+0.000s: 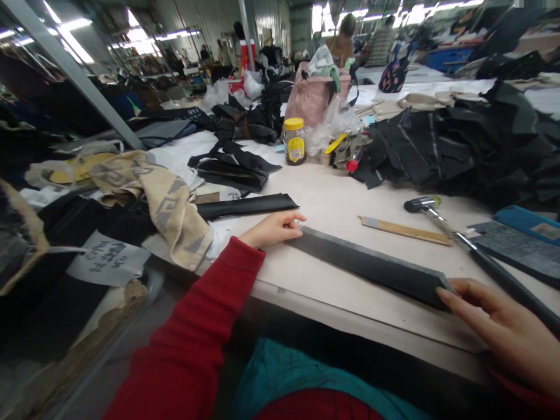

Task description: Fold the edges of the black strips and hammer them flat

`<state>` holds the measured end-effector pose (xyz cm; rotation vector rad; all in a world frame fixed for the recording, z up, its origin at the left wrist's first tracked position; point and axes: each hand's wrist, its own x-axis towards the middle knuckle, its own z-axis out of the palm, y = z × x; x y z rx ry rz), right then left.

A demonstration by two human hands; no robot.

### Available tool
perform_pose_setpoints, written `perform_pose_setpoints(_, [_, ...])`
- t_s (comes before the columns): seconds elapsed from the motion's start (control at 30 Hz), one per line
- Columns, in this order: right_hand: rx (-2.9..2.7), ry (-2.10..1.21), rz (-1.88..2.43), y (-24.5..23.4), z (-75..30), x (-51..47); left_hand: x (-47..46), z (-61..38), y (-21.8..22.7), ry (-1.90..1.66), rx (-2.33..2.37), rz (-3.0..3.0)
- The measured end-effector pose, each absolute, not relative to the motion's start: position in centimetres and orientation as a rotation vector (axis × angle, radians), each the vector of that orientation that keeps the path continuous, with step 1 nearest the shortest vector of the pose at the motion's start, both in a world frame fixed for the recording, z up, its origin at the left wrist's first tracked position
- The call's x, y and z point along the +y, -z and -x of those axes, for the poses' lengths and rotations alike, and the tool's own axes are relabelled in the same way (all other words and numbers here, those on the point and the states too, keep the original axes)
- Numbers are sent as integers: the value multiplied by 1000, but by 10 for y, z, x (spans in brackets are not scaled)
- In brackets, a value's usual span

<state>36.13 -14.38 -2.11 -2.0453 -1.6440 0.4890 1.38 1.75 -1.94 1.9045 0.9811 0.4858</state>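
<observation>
A long dark grey strip (371,265) of stiff material lies slantwise on the pale worktable (332,204). My left hand (273,228), in a red sleeve, has its fingers curled and pinched on the strip's left end. At the right end, near the table's front edge, my right hand (503,329) grips the strip with thumb and fingers. Both hands hold it flat against the table.
A hammer (459,239) and a thin wooden ruler (405,230) lie just behind the strip. A black folded piece (247,205), a yellow-lidded jar (294,142), a pink bag (312,96) and heaps of black material (459,146) crowd the back. Patterned cloth (170,204) hangs at left. People work far behind.
</observation>
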Motion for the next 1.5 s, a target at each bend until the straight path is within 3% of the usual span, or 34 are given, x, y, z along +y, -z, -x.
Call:
perform_pose_setpoints(0.1, [-1680, -715, 2047, 20, -358, -143, 17, -15, 21, -489, 982, -1947])
perform_pose_setpoints(0.33, [-1680, -700, 2129, 14, -350, -141, 19, -14, 27, -491, 1003, -2054])
perform_pose_setpoints(1.33, [-1946, -239, 2058, 21, -338, -139, 13, -23, 20, -304, 1190, -2437])
perform_pose_setpoints(1.5, [-1951, -68, 1971, 23, -343, -142, 17, -22, 22, -331, 1038, -2600])
